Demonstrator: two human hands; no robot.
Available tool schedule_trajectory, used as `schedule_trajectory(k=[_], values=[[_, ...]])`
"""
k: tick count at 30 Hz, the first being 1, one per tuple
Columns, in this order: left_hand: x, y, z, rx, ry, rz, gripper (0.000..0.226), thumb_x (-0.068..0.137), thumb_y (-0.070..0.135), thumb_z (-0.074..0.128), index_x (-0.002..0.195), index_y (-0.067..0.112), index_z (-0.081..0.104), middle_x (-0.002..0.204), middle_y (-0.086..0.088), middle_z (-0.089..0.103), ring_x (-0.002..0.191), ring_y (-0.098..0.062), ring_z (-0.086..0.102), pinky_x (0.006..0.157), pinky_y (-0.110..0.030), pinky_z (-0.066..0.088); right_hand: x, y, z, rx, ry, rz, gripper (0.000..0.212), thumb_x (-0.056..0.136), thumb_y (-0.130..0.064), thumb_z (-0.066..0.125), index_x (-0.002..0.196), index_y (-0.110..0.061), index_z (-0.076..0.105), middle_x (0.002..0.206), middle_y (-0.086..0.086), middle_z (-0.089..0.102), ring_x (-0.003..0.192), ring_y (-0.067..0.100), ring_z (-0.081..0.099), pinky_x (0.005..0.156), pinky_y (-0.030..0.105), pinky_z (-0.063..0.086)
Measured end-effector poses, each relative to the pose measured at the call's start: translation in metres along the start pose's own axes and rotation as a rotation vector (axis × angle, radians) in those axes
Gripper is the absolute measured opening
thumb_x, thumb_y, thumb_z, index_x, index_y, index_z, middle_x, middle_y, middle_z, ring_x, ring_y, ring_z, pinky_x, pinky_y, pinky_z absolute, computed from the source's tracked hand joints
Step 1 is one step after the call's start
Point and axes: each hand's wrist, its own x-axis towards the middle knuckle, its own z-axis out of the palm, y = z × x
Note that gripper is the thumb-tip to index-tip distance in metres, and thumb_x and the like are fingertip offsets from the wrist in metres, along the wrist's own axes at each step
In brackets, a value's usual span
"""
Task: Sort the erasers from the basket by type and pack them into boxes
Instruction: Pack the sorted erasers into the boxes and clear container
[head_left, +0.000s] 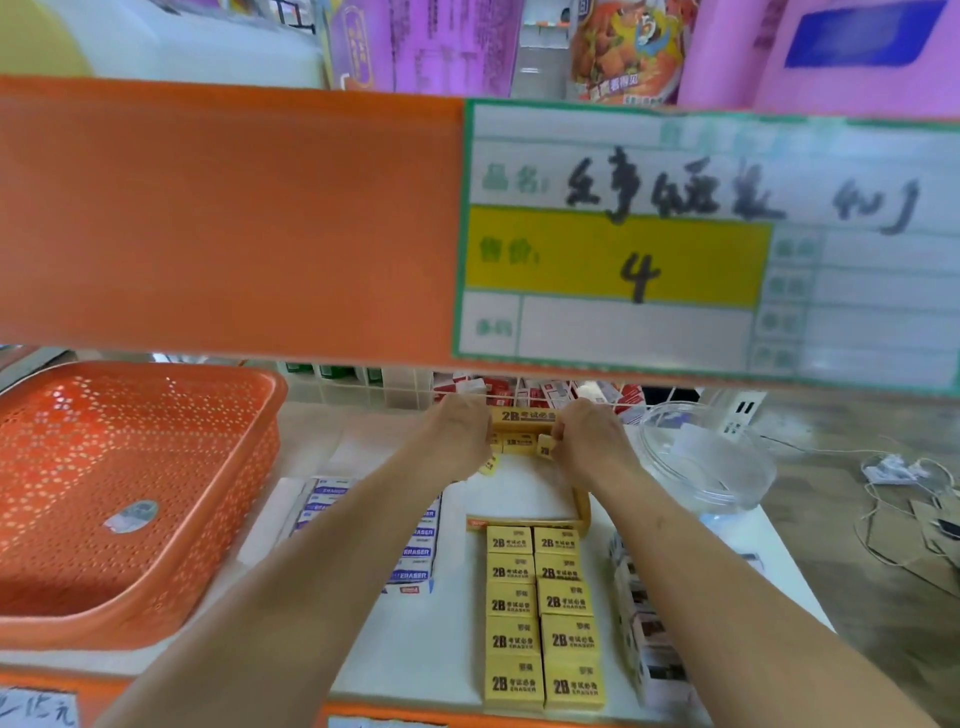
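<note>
1. Yellow 2B erasers (543, 618) lie in two neat columns at the near middle of the shelf. Just beyond them is the open yellow box (524, 522), with a short far row (519, 444) already standing at its far end.
2. The right hand (589, 441) pinches a single yellow eraser (545, 446) at the right end of that row. The left hand (460, 436) curls its fingers at the left end, and a tilted eraser (488, 464) shows just below it. I cannot tell whether the hand grips that one.
3. The step in hand looks like filling the box's first row. Seat each piece flat with its print facing the same way, snug against the far wall and its neighbour, so that later rows fit.
4. Left of the box, blue-and-white erasers (415, 551) lie stacked together; keep the two types apart.
5. The orange basket (130, 631) sits at the left and a clear jar (701, 467) at the right, so mind your elbows near both.
</note>
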Motion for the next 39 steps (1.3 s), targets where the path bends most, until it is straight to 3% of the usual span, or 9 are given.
schedule_trajectory(k=[3, 8, 11, 18, 21, 25, 32, 34, 39], values=[[0.002, -0.002, -0.002, -0.077, -0.019, -0.016, 0.012, 0.091, 0.006, 0.056, 0.100, 0.005, 0.063, 0.093, -0.008, 0.063, 0.075, -0.018, 0.057, 0.066, -0.026, 0.050, 0.003, 0.000, 0.001, 0.006, -0.030, -0.008, 0.035, 0.088, 0.004, 0.042, 0.114, -0.004, 0.063, 0.122, 0.014, 0.060, 0.115, 0.030, 0.053, 0.098, 0.035, 0.044], [0.003, -0.006, -0.010, -0.041, -0.118, -0.010, 0.024, 0.088, 0.021, 0.067, 0.109, 0.010, 0.062, 0.104, -0.003, 0.059, 0.092, -0.017, 0.057, 0.080, -0.026, 0.047, 0.003, 0.002, -0.001, -0.084, -0.135, -0.044, 0.032, 0.086, 0.003, 0.044, 0.108, -0.003, 0.066, 0.121, 0.017, 0.056, 0.108, 0.031, 0.058, 0.094, 0.035, 0.047], [0.003, -0.009, -0.015, 0.004, -0.165, -0.009, 0.030, 0.087, 0.023, 0.068, 0.115, 0.011, 0.063, 0.106, -0.003, 0.059, 0.090, -0.015, 0.053, 0.078, -0.023, 0.044, 0.005, 0.006, -0.001, -0.144, -0.160, -0.093, 0.024, 0.090, -0.009, 0.054, 0.111, -0.006, 0.066, 0.122, 0.014, 0.053, 0.110, 0.027, 0.056, 0.093, 0.032, 0.047], [0.003, -0.010, -0.007, -0.044, -0.080, 0.024, 0.019, 0.088, 0.014, 0.067, 0.106, 0.008, 0.064, 0.103, -0.004, 0.061, 0.087, -0.016, 0.058, 0.079, -0.024, 0.049, 0.004, 0.010, 0.000, -0.164, -0.140, -0.091, 0.027, 0.089, -0.012, 0.055, 0.112, -0.014, 0.068, 0.116, 0.005, 0.061, 0.112, 0.025, 0.054, 0.090, 0.031, 0.044], [0.003, -0.009, -0.008, -0.054, -0.094, 0.023, 0.018, 0.090, 0.012, 0.064, 0.106, 0.006, 0.063, 0.104, -0.008, 0.062, 0.080, -0.017, 0.058, 0.072, -0.025, 0.050, 0.002, 0.008, -0.002, -0.136, -0.083, -0.021, 0.018, 0.088, -0.011, 0.052, 0.105, -0.016, 0.056, 0.105, 0.002, 0.060, 0.101, 0.026, 0.057, 0.075, 0.034, 0.046], [0.003, -0.008, -0.003, 0.047, -0.095, 0.040, 0.014, 0.091, 0.012, 0.062, 0.101, 0.003, 0.065, 0.106, -0.008, 0.065, 0.089, -0.021, 0.063, 0.071, -0.027, 0.049, 0.006, 0.006, 0.001, -0.223, -0.075, 0.022, 0.036, 0.089, -0.007, 0.047, 0.124, -0.015, 0.051, 0.119, 0.009, 0.060, 0.109, 0.029, 0.056, 0.078, 0.036, 0.045], [0.011, -0.013, 0.003, 0.012, -0.117, 0.013, 0.017, 0.092, 0.003, 0.054, 0.108, 0.001, 0.059, 0.089, -0.012, 0.064, 0.052, -0.010, 0.043, 0.043, -0.019, 0.034, 0.010, 0.005, 0.011, -0.293, -0.082, 0.040, 0.026, 0.090, 0.000, 0.041, 0.108, -0.009, 0.057, 0.114, 0.011, 0.062, 0.104, 0.030, 0.058, 0.075, 0.033, 0.042], [0.012, -0.014, 0.002, 0.012, -0.107, 0.004, 0.016, 0.092, 0.005, 0.056, 0.108, 0.003, 0.059, 0.079, -0.004, 0.056, 0.056, -0.011, 0.047, 0.047, -0.019, 0.038, 0.010, 0.006, 0.012, -0.287, -0.064, 0.028, 0.020, 0.090, -0.003, 0.045, 0.105, -0.009, 0.058, 0.111, 0.011, 0.062, 0.102, 0.030, 0.058, 0.074, 0.034, 0.042], [0.015, -0.016, 0.005, 0.095, -0.071, 0.037, 0.015, 0.090, 0.009, 0.062, 0.104, 0.006, 0.066, 0.103, -0.007, 0.065, 0.086, -0.018, 0.062, 0.079, -0.029, 0.055, 0.008, 0.008, 0.014, -0.239, 0.001, 0.010, 0.012, 0.087, -0.003, 0.050, 0.091, -0.010, 0.058, 0.101, 0.011, 0.063, 0.087, 0.029, 0.058, 0.067, 0.033, 0.041]])
